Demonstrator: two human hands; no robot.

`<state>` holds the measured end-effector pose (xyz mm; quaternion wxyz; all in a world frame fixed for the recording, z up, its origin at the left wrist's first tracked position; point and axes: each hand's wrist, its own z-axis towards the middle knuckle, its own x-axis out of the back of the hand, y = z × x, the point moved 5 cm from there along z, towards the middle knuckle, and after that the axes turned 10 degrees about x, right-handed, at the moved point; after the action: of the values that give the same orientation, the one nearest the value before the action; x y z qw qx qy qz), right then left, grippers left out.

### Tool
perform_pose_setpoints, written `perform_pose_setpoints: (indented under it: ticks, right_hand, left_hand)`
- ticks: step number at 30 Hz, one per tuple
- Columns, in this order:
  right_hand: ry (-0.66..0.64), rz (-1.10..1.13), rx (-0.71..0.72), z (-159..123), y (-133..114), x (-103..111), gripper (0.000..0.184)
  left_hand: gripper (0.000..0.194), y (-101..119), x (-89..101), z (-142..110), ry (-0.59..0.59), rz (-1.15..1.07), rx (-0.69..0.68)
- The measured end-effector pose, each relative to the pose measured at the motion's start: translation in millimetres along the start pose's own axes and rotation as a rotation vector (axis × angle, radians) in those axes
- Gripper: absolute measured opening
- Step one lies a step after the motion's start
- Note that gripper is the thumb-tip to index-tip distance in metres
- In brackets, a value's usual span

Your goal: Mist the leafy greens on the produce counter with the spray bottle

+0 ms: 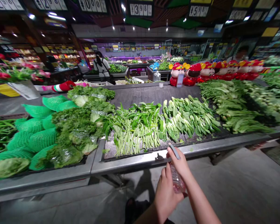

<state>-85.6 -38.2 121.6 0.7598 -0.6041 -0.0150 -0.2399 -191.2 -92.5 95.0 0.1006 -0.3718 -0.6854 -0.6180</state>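
A clear, pinkish bottle is held between my two hands, tilted in front of the steel edge of a vegetable stand. Wrapped round its lower body from the left is my left hand. My right hand closes over the upper end, where a grey strip-like part sticks out past the fingers. My right palm and fingers hide much of the bottle's top, so its exact form cannot be made out. Just beyond the hands lie leafy greens with long stems and bundles of small bok choy.
Leafy lettuce and green-netted vegetables lie to the left. More greens fill the right side. Red figurines line the back. The stand's metal edge crosses before me. A person stands far behind.
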Motion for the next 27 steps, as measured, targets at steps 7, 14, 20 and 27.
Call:
perform_pose_setpoints:
  ticks: [7,14,20,27]
  right_hand:
    - [-0.016,0.08,0.054,21,-15,-11,0.041]
    - [0.003,0.015,0.174,51,-48,-12,0.036]
    - [-0.007,0.005,0.185,56,-54,-16,0.036]
    - [-0.081,0.121,0.177,71,-60,-33,0.034]
  left_hand:
    - [0.104,4,20.5,11,0.082,0.036,-0.003]
    - [0.104,17,50.6,29,0.151,0.049,-0.094]
    - [0.107,20,60.6,31,0.158,0.056,-0.049]
    - [0.108,19,77.6,29,0.212,0.051,-0.018]
